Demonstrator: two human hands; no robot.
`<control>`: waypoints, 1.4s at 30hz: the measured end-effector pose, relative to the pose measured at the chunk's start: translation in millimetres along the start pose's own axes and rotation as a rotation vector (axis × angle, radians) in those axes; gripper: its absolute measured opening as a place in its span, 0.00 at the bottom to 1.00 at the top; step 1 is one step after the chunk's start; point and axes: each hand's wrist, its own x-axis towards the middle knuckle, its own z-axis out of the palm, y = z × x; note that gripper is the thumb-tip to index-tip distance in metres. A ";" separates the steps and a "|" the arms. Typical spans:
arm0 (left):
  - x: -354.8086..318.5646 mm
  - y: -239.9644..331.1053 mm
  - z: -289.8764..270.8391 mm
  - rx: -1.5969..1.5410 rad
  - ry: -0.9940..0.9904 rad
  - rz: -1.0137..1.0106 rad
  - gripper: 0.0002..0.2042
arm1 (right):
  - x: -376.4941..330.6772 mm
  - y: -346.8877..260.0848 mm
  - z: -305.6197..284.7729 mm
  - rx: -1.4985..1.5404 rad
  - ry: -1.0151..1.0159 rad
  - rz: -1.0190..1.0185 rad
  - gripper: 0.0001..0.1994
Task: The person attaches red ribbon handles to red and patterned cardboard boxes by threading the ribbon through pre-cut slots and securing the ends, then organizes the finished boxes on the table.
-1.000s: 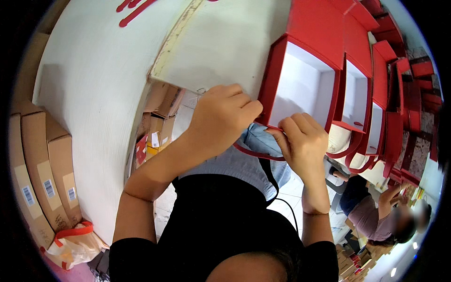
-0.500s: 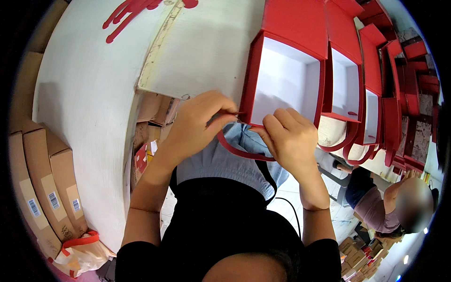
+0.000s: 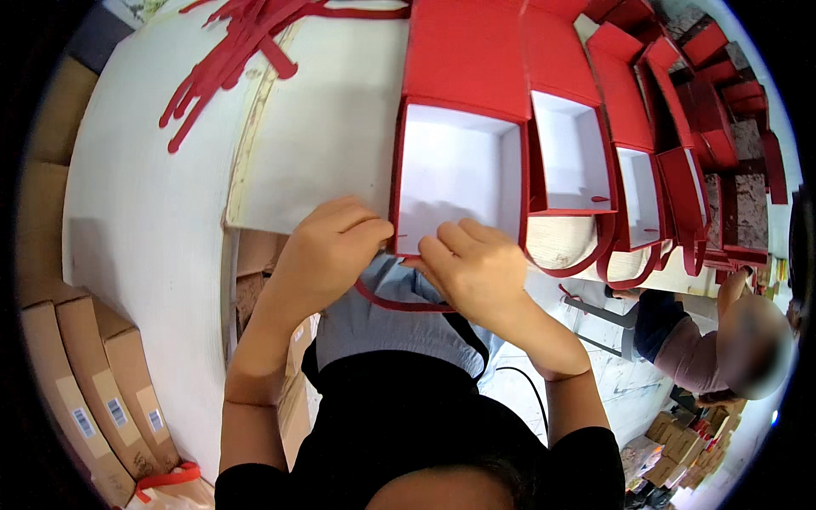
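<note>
At the left, a pile of flat red fabric strap handles with rounded ends (image 3: 242, 36) lies on the white-painted worktop (image 3: 153, 195), beyond the left hand and well apart from it. The left hand (image 3: 327, 248) is at the near-left corner of an open rectangular red box with a white interior (image 3: 463, 161). Its fingers are bent inward and their tips meet the corner; whether they grasp anything there cannot be told, because the back of the hand covers the contact. A curved red fabric strap (image 3: 399, 304) hangs in a shallow loop below the near wall of the box, on the wearer's side. Its left end runs up under the left hand; its right end passes out of sight behind the right hand. The governing relation is at the near-left corner: the left hand is the nearer to it, with the box just to its right. The near wall runs left to right between the hands, while the long axis of the opening points away from the body, toward the raised red lid (image 3: 463, 51). The right hand (image 3: 478, 268) clasps the near wall, fingers over the rim and thumb outside. Just right of the box, a second open red box with a white interior (image 3: 571, 144) carries a red strap loop (image 3: 568, 272) on its near side.
</note>
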 end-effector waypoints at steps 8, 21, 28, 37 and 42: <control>0.4 -10.9 6.3 -0.274 -0.036 -0.136 0.05 | 23.2 28.9 -7.4 0.717 -0.317 0.076 0.13; -2.4 -11.3 -0.4 -0.302 -0.057 -0.179 0.04 | 48.6 39.4 -1.4 0.783 -0.411 -0.063 0.05; -3.0 -17.2 0.5 -0.456 -0.150 -0.317 0.04 | 55.2 49.4 4.2 0.669 -0.361 -0.381 0.06; -3.0 3.6 23.4 -0.453 -0.003 -0.375 0.20 | 53.1 52.1 9.0 0.593 -0.306 -0.425 0.04; -2.3 8.6 29.1 -0.573 0.094 -0.392 0.18 | 54.7 51.7 7.8 0.560 -0.329 -0.417 0.05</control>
